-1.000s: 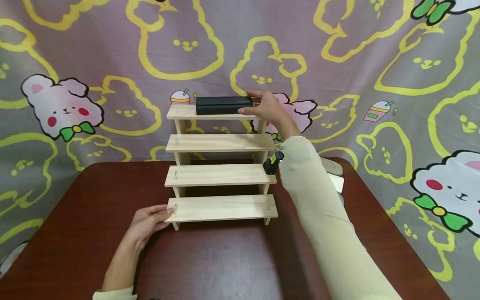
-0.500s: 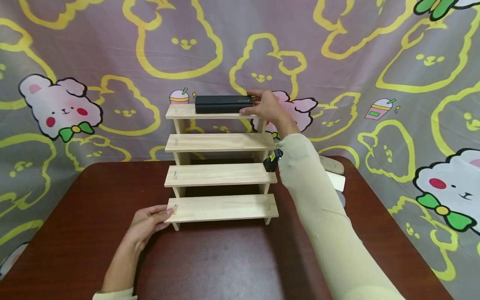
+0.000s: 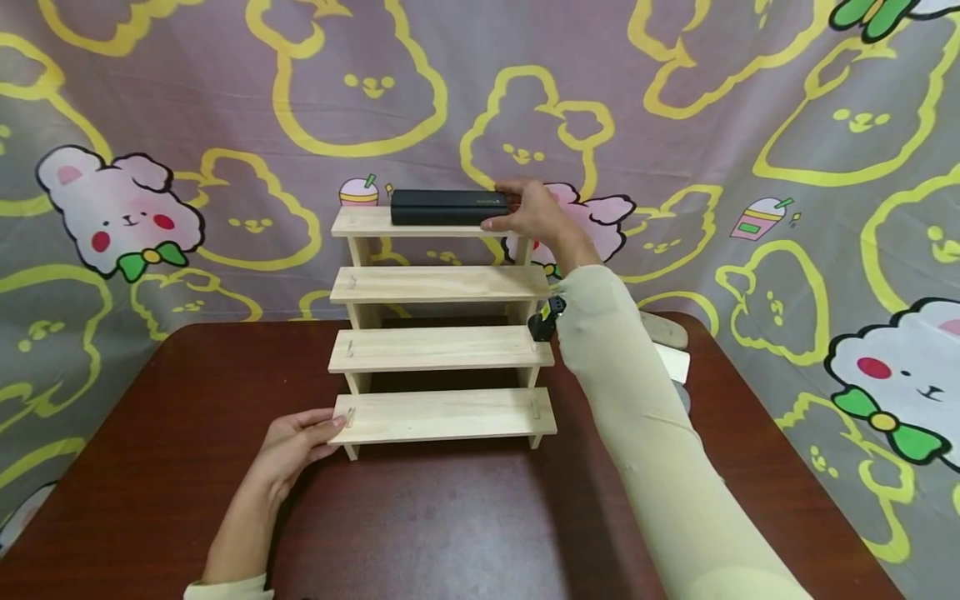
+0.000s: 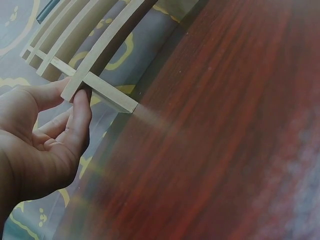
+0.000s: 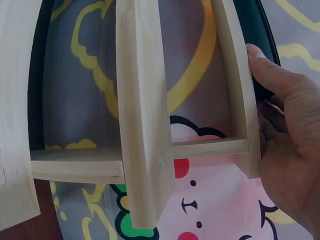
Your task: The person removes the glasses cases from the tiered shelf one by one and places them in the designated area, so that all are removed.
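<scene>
A four-step wooden display rack (image 3: 442, 350) stands on the table. On its top shelf lies a long black glasses case (image 3: 442, 208) with small gold lettering. My right hand (image 3: 536, 212) holds the case by its right end, thumb at the front and fingers behind. The right wrist view shows the thumb on the dark case (image 5: 256, 30), beside the shelf edge; the fingertips are hidden. Low on the left, my left hand (image 3: 296, 442) pinches the left end of the bottom shelf. In the left wrist view, thumb and fingers grip that shelf end (image 4: 75, 87).
Partly behind my right sleeve, a beige rounded object (image 3: 663, 331), a white object (image 3: 673, 363) and a grey one lie on the table's right side. The reddish-brown table (image 3: 450, 525) reaches a patterned cloth (image 3: 247, 100) behind and at both sides.
</scene>
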`<state>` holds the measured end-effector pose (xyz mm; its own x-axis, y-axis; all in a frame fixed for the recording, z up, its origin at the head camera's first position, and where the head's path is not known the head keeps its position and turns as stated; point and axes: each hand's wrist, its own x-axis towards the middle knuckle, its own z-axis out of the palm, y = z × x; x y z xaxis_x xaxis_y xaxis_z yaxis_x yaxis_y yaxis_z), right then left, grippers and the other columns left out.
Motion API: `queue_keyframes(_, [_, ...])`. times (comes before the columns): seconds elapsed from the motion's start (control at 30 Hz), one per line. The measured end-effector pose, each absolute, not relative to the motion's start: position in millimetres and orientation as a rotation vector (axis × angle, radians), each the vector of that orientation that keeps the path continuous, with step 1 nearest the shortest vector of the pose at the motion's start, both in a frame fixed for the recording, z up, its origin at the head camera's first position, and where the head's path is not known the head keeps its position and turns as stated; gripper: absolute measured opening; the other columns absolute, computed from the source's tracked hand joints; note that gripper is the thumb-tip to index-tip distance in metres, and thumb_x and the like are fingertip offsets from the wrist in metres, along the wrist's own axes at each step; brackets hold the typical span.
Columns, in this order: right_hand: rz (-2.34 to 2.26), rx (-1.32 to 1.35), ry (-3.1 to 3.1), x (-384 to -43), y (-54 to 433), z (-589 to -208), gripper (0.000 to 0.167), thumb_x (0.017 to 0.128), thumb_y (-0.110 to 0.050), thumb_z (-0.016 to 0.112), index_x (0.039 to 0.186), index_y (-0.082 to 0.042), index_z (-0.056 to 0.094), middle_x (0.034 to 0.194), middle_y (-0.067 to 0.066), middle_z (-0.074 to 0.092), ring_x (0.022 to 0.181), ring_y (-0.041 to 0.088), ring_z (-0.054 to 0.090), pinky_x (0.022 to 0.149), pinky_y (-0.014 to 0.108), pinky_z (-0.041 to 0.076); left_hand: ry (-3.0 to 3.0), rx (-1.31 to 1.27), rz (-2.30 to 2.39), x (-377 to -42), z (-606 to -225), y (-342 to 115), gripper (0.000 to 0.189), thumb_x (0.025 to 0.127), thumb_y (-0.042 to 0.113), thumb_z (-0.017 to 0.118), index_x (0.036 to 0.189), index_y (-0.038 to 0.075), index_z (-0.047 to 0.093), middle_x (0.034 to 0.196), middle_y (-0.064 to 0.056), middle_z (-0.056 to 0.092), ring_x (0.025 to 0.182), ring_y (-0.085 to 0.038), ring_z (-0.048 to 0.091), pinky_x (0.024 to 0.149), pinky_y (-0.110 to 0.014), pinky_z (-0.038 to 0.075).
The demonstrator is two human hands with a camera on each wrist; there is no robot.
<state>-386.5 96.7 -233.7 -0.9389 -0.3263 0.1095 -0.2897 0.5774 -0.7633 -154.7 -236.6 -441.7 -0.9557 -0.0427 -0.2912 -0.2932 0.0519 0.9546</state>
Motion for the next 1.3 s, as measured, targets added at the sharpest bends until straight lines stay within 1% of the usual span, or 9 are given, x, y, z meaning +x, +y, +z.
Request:
queue_keyframes(0.23, [-1.327, -0.565, 2.752, -385.1, 96.7, -234.8, 0.075, 0.089, -0.012, 0.079, 0.154, -0.005, 0.042, 0.144, 0.017, 0.057, 0.126, 0.025, 0.056, 0.111, 0.036, 0.051, 2.133, -0.342, 2.014, -155.8, -443.1, -237.2, 0.057, 0.099, 0.012, 0.065, 0.143, -0.017, 0.043, 0.089, 0.013, 0.067, 0.080, 0.003, 0.066, 0.074, -0.016, 0.060])
queue_keyframes(0.37, [-1.347, -0.546, 2.738, -384.5, 96.0, -235.0, 0.073, 0.089, -0.011, 0.079, 0.152, -0.004, 0.044, 0.144, 0.018, 0.057, 0.128, 0.026, 0.055, 0.112, 0.036, 0.050, 2.141, -0.340, 2.005, -156.9, -443.9, -237.9, 0.057, 0.099, 0.013, 0.065, 0.143, -0.017, 0.043, 0.090, 0.013, 0.067, 0.080, 0.003, 0.065, 0.075, -0.016, 0.060])
queue_keyframes(0.5, [-1.327, -0.541, 2.741, -386.0, 95.9, -235.3, 0.078, 0.088, -0.013, 0.080, 0.155, -0.005, 0.040, 0.145, 0.018, 0.056, 0.129, 0.026, 0.055, 0.113, 0.036, 0.049, 2.142, -0.343, 1.999, -156.8, -443.0, -237.8, 0.058, 0.099, 0.013, 0.065, 0.143, -0.017, 0.043, 0.090, 0.013, 0.066, 0.080, 0.003, 0.065, 0.075, -0.016, 0.060])
queue_keyframes(0.63, [-1.306, -0.556, 2.748, -386.4, 96.5, -235.2, 0.082, 0.088, -0.016, 0.081, 0.157, -0.007, 0.037, 0.142, 0.016, 0.058, 0.125, 0.025, 0.057, 0.111, 0.037, 0.051, 2.139, -0.343, 2.006, -156.8, -442.6, -237.8, 0.056, 0.099, 0.013, 0.065, 0.142, -0.016, 0.045, 0.089, 0.014, 0.067, 0.080, 0.003, 0.065, 0.075, -0.016, 0.060])
queue_keyframes(0.73, [-1.324, -0.544, 2.753, -385.2, 97.8, -235.6, 0.080, 0.087, -0.017, 0.082, 0.155, -0.007, 0.041, 0.141, 0.016, 0.060, 0.124, 0.025, 0.059, 0.109, 0.036, 0.052, 2.137, -0.343, 2.004, -156.8, -442.5, -237.4, 0.055, 0.099, 0.012, 0.065, 0.142, -0.016, 0.045, 0.089, 0.014, 0.067, 0.080, 0.003, 0.065, 0.075, -0.016, 0.060])
queue_keyframes(0.87, [-1.391, -0.509, 2.770, -385.2, 99.8, -237.2, 0.078, 0.082, -0.017, 0.086, 0.150, -0.007, 0.049, 0.137, 0.016, 0.065, 0.121, 0.023, 0.063, 0.106, 0.034, 0.054, 2.139, -0.347, 2.000, -155.8, -441.5, -236.2, 0.056, 0.099, 0.011, 0.064, 0.143, -0.016, 0.044, 0.088, 0.014, 0.067, 0.080, 0.003, 0.065, 0.075, -0.016, 0.060])
queue_keyframes(0.97, [-1.438, -0.507, 2.786, -385.5, 100.5, -238.4, 0.075, 0.079, -0.017, 0.088, 0.146, -0.007, 0.055, 0.130, 0.016, 0.069, 0.114, 0.022, 0.066, 0.102, 0.032, 0.056, 2.143, -0.343, 2.010, -155.6, -440.4, -236.8, 0.056, 0.099, 0.011, 0.064, 0.142, -0.017, 0.044, 0.088, 0.014, 0.067, 0.080, 0.003, 0.065, 0.075, -0.016, 0.060])
queue_keyframes(1.13, [-1.486, -0.519, 2.798, -382.4, 100.9, -240.8, 0.071, 0.077, -0.017, 0.090, 0.141, -0.007, 0.060, 0.123, 0.017, 0.071, 0.103, 0.018, 0.066, 0.095, 0.030, 0.057, 2.142, -0.348, 2.019, -154.6, -439.8, -236.2, 0.055, 0.098, 0.010, 0.064, 0.142, -0.018, 0.044, 0.088, 0.014, 0.067, 0.080, 0.003, 0.065, 0.075, -0.016, 0.060])
queue_keyframes(1.3, [-1.544, -0.504, 2.780, -381.9, 101.3, -243.7, 0.071, 0.076, -0.017, 0.091, 0.140, -0.008, 0.061, 0.124, 0.016, 0.071, 0.105, 0.018, 0.067, 0.096, 0.030, 0.058, 2.134, -0.339, 2.026, -154.2, -441.2, -236.1, 0.057, 0.098, 0.010, 0.064, 0.143, -0.018, 0.042, 0.090, 0.013, 0.066, 0.081, 0.003, 0.066, 0.075, -0.016, 0.060])
